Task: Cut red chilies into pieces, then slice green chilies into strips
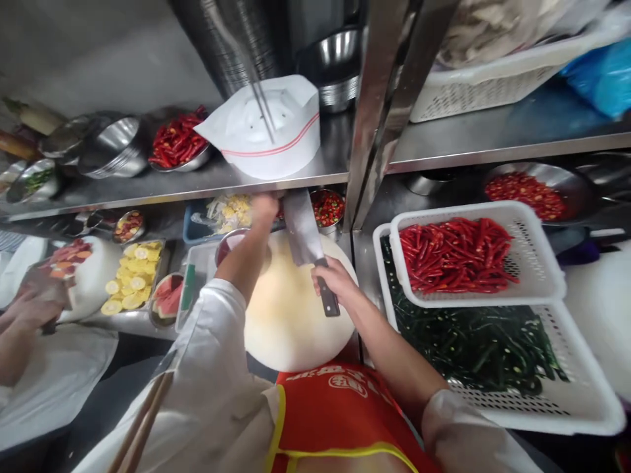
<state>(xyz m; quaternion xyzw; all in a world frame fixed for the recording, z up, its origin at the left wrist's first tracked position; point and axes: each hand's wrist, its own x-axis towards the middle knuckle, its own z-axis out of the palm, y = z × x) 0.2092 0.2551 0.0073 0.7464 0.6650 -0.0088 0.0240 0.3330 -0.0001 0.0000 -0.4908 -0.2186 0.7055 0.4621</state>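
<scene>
My right hand [336, 279] is closed round the dark handle of a cleaver [302, 226]. The cleaver's broad blade points away from me over the far part of a round, pale cutting board [296, 328]. My left hand [265, 207] reaches past the board to just under the shelf edge; motion smears its fingers. Beside it is a blue tray [193, 226] with pale yellow pieces in plastic. A bowl of chopped red and green chillies [328, 207] stands behind the blade. Partly under my left forearm sits a metal bowl [227, 246].
Right of the board, a white basket of red chillies [458, 256] rests on a larger basket of green chillies [473, 348]. A paper hat [276, 154] lies on the steel shelf [335, 167] above. At left, a co-worker's hands [34, 309] are near cut corn [135, 276].
</scene>
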